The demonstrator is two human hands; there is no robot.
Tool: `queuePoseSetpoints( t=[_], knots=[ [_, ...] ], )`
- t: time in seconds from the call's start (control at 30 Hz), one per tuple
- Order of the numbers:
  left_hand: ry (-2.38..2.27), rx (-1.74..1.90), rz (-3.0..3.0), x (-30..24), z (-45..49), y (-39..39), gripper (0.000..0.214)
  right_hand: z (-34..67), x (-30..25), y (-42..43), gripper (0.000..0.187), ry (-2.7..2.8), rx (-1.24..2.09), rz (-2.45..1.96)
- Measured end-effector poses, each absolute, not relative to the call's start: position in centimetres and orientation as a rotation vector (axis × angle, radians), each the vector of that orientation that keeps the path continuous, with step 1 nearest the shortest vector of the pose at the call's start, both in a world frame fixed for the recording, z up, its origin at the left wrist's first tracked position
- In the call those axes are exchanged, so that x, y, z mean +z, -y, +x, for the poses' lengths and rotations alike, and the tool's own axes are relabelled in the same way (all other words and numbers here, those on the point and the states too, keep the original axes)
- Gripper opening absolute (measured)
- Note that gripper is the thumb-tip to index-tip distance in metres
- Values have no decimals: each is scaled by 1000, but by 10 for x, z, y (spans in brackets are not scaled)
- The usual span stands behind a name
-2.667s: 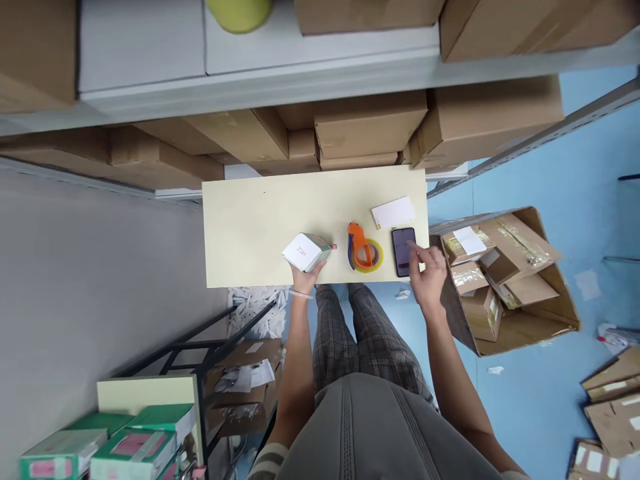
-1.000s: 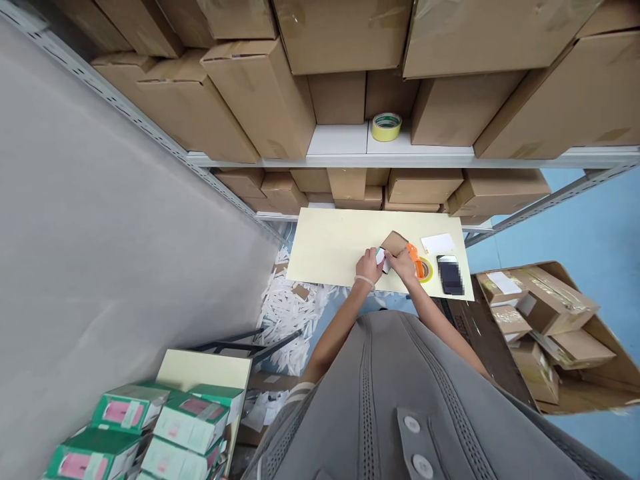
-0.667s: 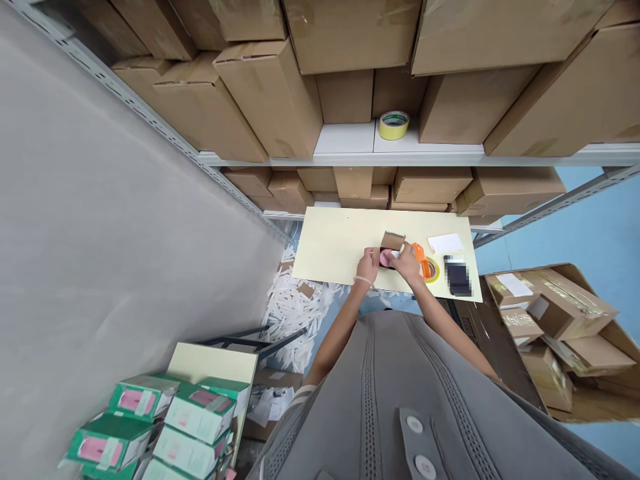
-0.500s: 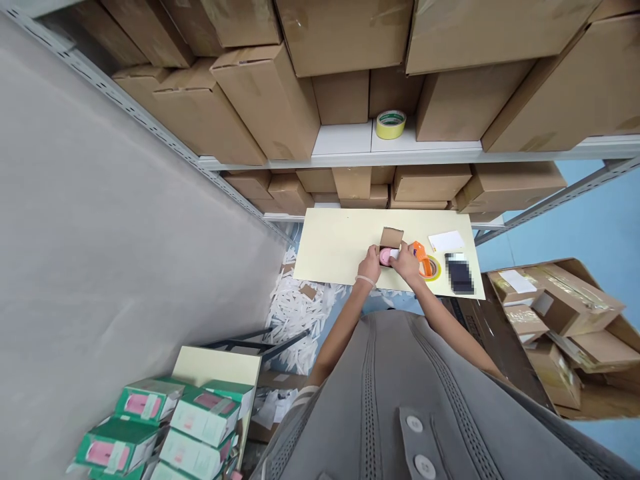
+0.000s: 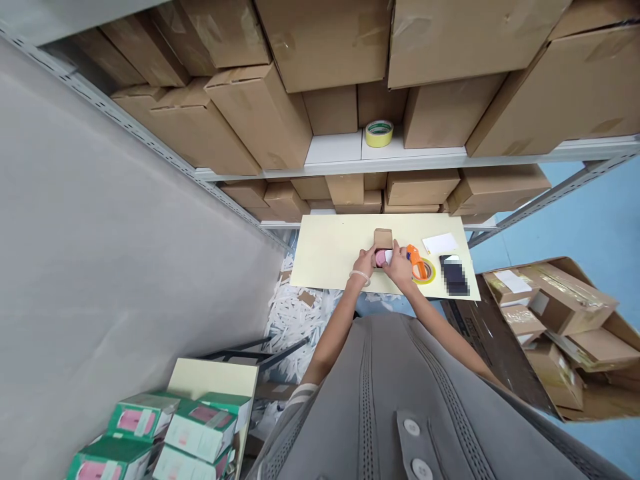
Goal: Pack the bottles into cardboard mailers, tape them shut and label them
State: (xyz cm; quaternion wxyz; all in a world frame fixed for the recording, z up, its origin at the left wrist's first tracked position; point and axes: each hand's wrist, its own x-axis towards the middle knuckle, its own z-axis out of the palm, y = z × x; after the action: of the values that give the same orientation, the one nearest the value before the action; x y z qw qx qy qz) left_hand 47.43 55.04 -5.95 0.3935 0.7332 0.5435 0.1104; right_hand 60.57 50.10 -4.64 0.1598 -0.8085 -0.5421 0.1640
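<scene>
A small brown cardboard box (image 5: 383, 238) with its lid flap raised stands on the pale yellow table (image 5: 330, 250). Inside it sits a round pink item (image 5: 381, 258) with a white part beside it; its kind is too small to tell. My left hand (image 5: 364, 261) grips the box's left side. At the right side, my right hand (image 5: 399, 264) has its fingers curled over the box edge and the pink item. Close to that hand lie an orange tape dispenser (image 5: 416, 261) and a roll of yellow tape (image 5: 429, 272).
White paper (image 5: 440, 243) and a dark phone-like object (image 5: 454, 275) lie on the table's right. Shelves beyond hold cardboard boxes (image 5: 325, 40) and a yellow tape roll (image 5: 379, 134). A large carton (image 5: 625, 333) of boxes stands right; green boxes (image 5: 200, 427) sit lower left.
The camera view has shifted slightly. My hands stay at the small box, and my right hand has closed in on the box and pink item.
</scene>
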Motion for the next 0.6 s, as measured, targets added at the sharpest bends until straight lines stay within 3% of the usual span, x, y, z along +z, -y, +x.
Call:
queuePoseSetpoints(
  t=[0.3,0.4,0.6],
  knots=[
    [-1405,278,1826,-62,467,-552,78,641,-64,-506,55,1531,572,-1982],
    [-1407,220,1856,-56,465,-553,70,646,-70,-506,51,1629,619,-1924],
    [-1486,318,2364,-33,487,-543,46,649,-79,-504,75,1853,771,-1898]
  ],
)
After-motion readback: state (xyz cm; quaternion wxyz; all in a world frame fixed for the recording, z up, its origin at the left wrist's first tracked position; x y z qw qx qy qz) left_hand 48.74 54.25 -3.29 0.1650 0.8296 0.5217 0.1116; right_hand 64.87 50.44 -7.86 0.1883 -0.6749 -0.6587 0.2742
